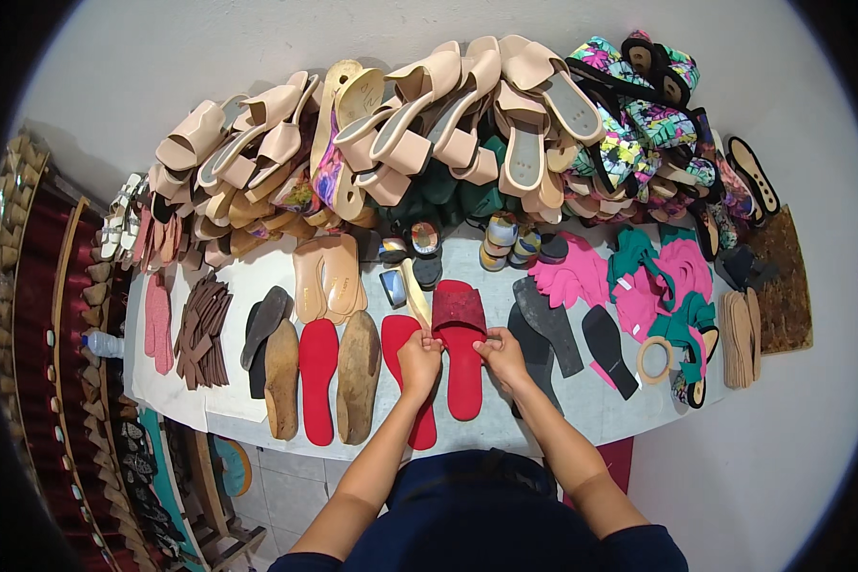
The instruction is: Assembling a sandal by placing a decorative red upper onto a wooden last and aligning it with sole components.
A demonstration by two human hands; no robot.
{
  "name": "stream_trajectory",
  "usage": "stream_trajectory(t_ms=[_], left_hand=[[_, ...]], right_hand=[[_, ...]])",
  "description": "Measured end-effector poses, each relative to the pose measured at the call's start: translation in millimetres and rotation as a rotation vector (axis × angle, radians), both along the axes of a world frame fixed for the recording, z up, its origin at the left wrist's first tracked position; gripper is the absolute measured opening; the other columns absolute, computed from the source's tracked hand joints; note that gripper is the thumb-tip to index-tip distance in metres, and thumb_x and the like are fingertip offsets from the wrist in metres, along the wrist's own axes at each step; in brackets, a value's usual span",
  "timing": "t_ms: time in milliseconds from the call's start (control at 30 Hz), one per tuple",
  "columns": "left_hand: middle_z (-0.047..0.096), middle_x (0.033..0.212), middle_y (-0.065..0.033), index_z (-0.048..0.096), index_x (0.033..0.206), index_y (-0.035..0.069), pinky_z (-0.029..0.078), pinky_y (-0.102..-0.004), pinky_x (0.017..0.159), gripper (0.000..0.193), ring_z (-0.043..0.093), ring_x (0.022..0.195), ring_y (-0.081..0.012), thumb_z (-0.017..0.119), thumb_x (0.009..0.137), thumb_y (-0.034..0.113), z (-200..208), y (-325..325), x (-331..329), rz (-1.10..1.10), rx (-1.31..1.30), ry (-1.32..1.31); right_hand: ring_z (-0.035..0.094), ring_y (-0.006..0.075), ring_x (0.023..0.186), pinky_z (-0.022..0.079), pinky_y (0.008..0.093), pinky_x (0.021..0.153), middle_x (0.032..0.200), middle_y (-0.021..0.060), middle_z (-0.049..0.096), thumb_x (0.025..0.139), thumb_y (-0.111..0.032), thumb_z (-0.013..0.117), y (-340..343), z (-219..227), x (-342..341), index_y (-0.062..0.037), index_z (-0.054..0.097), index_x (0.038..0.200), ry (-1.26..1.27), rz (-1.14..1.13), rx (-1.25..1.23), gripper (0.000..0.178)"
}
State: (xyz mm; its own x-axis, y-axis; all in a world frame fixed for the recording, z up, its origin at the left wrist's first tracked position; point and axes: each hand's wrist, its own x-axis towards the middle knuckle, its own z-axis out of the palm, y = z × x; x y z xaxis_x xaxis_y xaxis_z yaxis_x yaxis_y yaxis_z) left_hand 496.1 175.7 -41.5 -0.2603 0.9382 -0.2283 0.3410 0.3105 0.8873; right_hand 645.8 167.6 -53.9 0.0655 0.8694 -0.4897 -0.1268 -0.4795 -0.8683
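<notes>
A red slide sandal (464, 386) with a dark red textured strap (458, 307) lies toe away from me between my hands. At the strap's left lower edge, my left hand (419, 362) has its fingers closed on the sandal. My right hand (503, 358) pinches the opposite side, at the strap's right lower edge. Partly covered by my left hand and forearm is a red sole (421, 431). A second red sole (317, 381) lies farther left between two worn wooden shoe lasts (359, 377) (281, 381). Black soles (546, 329) lie just right of my right hand.
Beige heeled sandals (429, 105) and patterned footwear (653, 124) are piled along the table's back. Pink and green fabric pieces (639, 276), a tape roll (654, 360) and stacked tan soles (737, 338) sit right. Brown strips (203, 334) lie left, near a plastic bottle (105, 344).
</notes>
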Motion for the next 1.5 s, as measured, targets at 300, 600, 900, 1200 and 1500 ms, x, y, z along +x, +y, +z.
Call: stream_trajectory(t_ms=[300, 600, 900, 1200, 1500], left_hand=[[0.062, 0.07, -0.0131, 0.057, 0.087, -0.004, 0.048, -0.0295, 0.059, 0.017, 0.062, 0.064, -0.0193, 0.06, 0.074, 0.006, -2, -4, 6, -0.032, 0.104, 0.219], [0.062, 0.067, -0.0126, 0.058, 0.078, -0.003, 0.047, -0.0303, 0.059, 0.014, 0.062, 0.064, -0.0196, 0.064, 0.07, 0.008, -6, 1, -5, -0.028, -0.005, 0.144], [0.059, 0.067, -0.0202, 0.059, 0.077, -0.006, 0.047, -0.0373, 0.062, 0.02, 0.06, 0.065, -0.032, 0.058, 0.073, 0.014, 4, 3, -7, -0.243, 0.006, 0.314], [0.059, 0.067, -0.0222, 0.06, 0.078, -0.006, 0.046, -0.0402, 0.063, 0.029, 0.059, 0.067, -0.0357, 0.055, 0.076, 0.022, 21, -4, -9, -0.344, -0.11, 0.308], [0.056, 0.063, -0.0202, 0.059, 0.077, -0.004, 0.043, -0.0388, 0.054, 0.034, 0.057, 0.058, -0.0335, 0.054, 0.082, 0.029, 20, -45, 5, -0.314, -0.131, 0.143]], right_hand=[[0.058, 0.0148, 0.07, 0.047, 0.0247, 0.058, 0.084, 0.012, 0.059, 0.076, -0.006, 0.062, 8, 1, 2, 0.0029, 0.046, 0.105, 0.079, -0.034, -0.167, 0.035], [0.058, 0.0152, 0.07, 0.047, 0.0257, 0.059, 0.084, 0.0113, 0.059, 0.074, -0.008, 0.064, 8, -3, -2, 0.0012, 0.049, 0.099, 0.019, -0.031, -0.153, 0.03], [0.053, 0.009, 0.056, 0.044, 0.0255, 0.049, 0.061, 0.0051, 0.056, 0.074, -0.007, 0.065, 4, 10, -5, 0.0018, 0.054, 0.087, -0.456, 0.123, 0.043, 0.02], [0.058, 0.0306, 0.079, 0.046, 0.0399, 0.065, 0.087, 0.0159, 0.058, 0.076, -0.032, 0.06, 4, 47, 3, -0.0015, 0.056, 0.097, -1.122, 0.489, 0.268, 0.038], [0.058, 0.0361, 0.078, 0.046, 0.0445, 0.068, 0.088, 0.0219, 0.059, 0.09, -0.021, 0.033, -44, 20, -26, 0.0015, 0.047, 0.107, -0.903, 0.292, 0.182, 0.031]])
